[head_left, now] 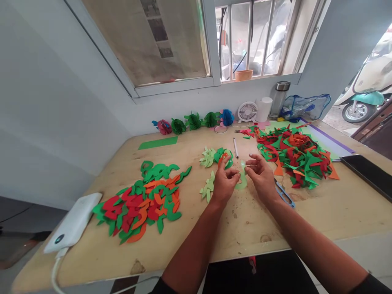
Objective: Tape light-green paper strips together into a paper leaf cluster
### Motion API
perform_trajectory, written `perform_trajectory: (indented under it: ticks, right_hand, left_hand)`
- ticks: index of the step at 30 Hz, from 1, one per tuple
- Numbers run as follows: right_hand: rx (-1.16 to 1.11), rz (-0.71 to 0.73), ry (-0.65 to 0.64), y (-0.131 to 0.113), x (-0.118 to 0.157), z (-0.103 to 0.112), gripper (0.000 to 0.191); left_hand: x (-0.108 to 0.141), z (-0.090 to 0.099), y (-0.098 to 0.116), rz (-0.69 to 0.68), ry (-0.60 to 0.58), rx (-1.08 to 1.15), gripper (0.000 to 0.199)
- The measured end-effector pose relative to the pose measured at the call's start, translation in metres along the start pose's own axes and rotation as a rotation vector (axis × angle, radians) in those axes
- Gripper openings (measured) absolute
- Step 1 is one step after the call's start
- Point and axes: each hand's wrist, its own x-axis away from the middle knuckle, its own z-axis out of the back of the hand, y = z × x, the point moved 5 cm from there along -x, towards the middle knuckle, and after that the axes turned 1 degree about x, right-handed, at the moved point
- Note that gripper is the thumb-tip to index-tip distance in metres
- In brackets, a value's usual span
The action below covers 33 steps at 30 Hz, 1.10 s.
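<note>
In the middle of the table, my left hand point(226, 179) and my right hand point(260, 175) face each other with fingers pinched. Between their fingertips is a curved light green paper cutout point(242, 181), its edges partly hidden by the fingers. Left of my left hand lie light green paper cutouts point(208, 157), and behind it a few darker green and orange ones point(219, 154). A blue craft knife point(284, 194) rests on the table beside my right wrist. Beyond my hands lies a white pen point(235, 148).
Red, green and orange cutouts point(143, 204) are heaped at left, paper scraps point(300, 153) at right. A white power bank point(73, 222) sits at the left edge, a phone point(369, 173) at the right. Folded paper turtles point(193, 121), a small fan point(247, 111) and a glass bottle point(279, 100) line the wall.
</note>
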Motion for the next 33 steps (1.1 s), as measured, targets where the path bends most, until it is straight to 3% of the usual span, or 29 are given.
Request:
perform_trajectory:
  ticks: [11,18,27,33]
  right_hand:
    - [0.062,0.033,0.017,0.004,-0.002,0.005,0.041]
    - [0.001,-0.018,0.054,0.003,-0.003,0.005,0.041]
    - [0.023,-0.047,0.051,0.007,-0.004,0.006,0.043]
    - [-0.097,-0.103,-0.012,0.009,-0.002,-0.001,0.039]
  left_hand:
    - [0.006,-0.007,0.002,0.066,-0.029,0.033,0.069]
    - [0.006,-0.010,0.000,0.079,-0.034,0.058,0.069]
    - [0.000,0.008,0.002,-0.030,0.177,0.024,0.062]
    - [0.001,0.012,0.006,-0.025,0.209,0.029,0.060]
